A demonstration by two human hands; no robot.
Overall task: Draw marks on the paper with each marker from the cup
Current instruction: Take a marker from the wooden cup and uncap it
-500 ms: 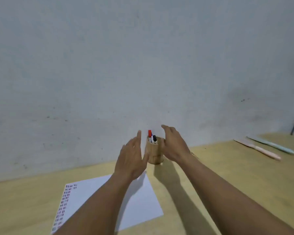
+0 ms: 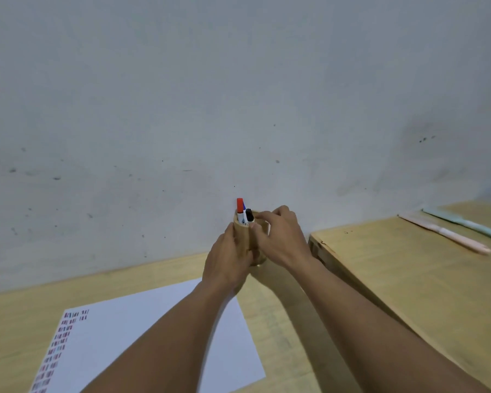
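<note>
1. Three markers, red-capped, black-capped and a blue one barely visible, stand in the wooden cup at our twelve o'clock.
2. Our left hand grips the cup; our right hand curls at its rim, pinching nothing we can confirm.
3. Paper, marks along its left edge, lies at seven o'clock on the table.

Upright markers in wooden cup

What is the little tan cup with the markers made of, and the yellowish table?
Tan round cup: probably wood or bamboo, smooth and matte, no shine. Yellowish table: looks like pale wood or wood-look board, with faint grain and a chipped corner.
</note>
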